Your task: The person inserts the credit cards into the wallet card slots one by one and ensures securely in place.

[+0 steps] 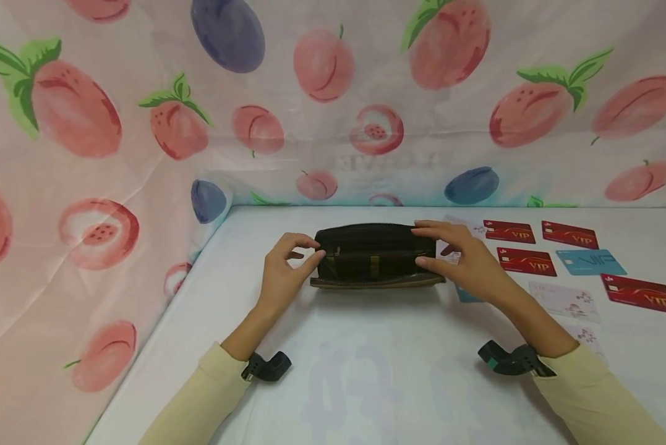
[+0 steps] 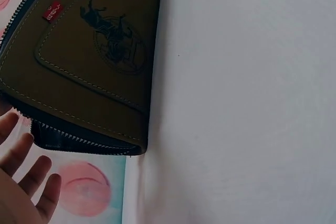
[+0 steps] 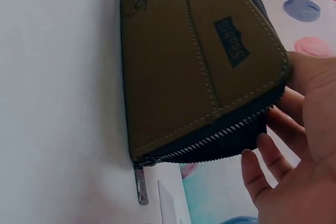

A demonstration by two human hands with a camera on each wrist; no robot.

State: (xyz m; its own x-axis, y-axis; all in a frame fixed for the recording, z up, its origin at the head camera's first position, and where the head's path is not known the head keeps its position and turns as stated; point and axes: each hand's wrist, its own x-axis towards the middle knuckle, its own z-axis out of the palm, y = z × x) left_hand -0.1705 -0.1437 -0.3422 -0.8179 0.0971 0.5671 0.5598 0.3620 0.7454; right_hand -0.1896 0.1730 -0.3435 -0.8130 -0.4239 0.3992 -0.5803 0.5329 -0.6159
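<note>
A brown zip-around wallet (image 1: 374, 238) stands unzipped on the white table, its dark inside facing up. Both wrist views show stitched brown outer covers; the left one has a small red tag (image 2: 53, 11) and a stamped horse-and-rider mark. My left hand (image 1: 279, 272) pinches the wallet's left end between thumb and fingers. At the opposite end, my right hand (image 1: 472, 266) grips the edges, thumb on the near side and fingertips on the far side. A metal zipper pull (image 3: 142, 184) hangs from the right end. The wallet's lower inside is too dark to make out.
To the right lie several cards: red VIP cards (image 1: 527, 262), a blue card (image 1: 591, 262) and pale flowered cards (image 1: 563, 298). Another blue card (image 1: 466, 295) is partly hidden by my right hand. A fruit-print cloth (image 1: 321, 130) hangs behind and along the left.
</note>
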